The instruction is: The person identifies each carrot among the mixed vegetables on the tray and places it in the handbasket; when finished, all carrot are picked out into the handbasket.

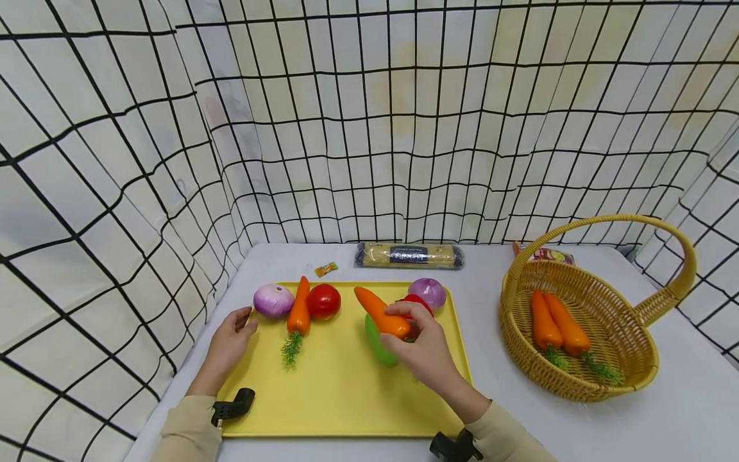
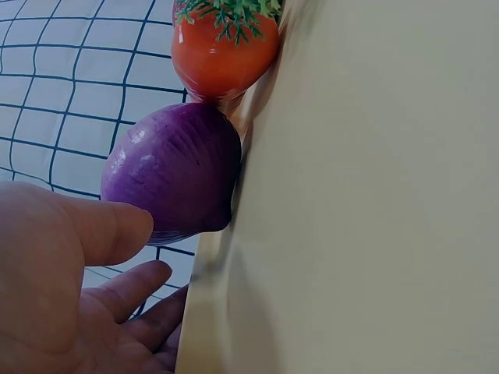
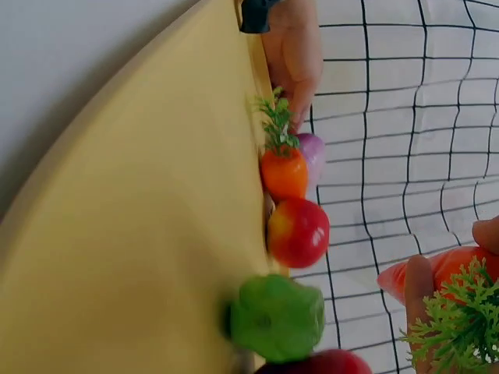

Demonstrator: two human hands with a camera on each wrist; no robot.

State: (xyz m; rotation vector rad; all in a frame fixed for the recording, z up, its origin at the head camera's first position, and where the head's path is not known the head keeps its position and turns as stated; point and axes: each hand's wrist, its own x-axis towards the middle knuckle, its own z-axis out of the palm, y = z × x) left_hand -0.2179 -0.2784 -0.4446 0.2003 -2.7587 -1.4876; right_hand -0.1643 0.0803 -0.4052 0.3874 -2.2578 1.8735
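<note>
Carrot (image 1: 372,308) pinched in the right hand (image 1: 424,343) over the yellow tray (image 1: 340,401)

Thumb and fingers grip the carrot near its thick end, its leafy top (image 3: 472,319) hanging beside them in the right wrist view. That smooth skin probably calls for a steady pinch that leaves the leaves uncrushed, and lifting well above the green pepper (image 1: 375,346) and the partly hidden red vegetable (image 1: 417,299) should avoid knocking them. A purple onion (image 1: 427,292) sits just behind.

The left hand (image 1: 228,346) holds nothing, its fingers loosely bent beside another onion (image 1: 274,301); whether they touch, I cannot tell. Next along the tray lie a second carrot (image 1: 298,311) and a red tomato or apple (image 1: 324,301).

To the right, a wicker basket (image 1: 646,378) holds two more carrots (image 1: 568,327).

Behind the tray, a noodle packet (image 1: 375,255) bears a dark label with pale lettering, too small to read surely. Nor can I read the little orange wrapper (image 1: 326,269) or the reddish packet (image 1: 551,255) behind the basket.
</note>
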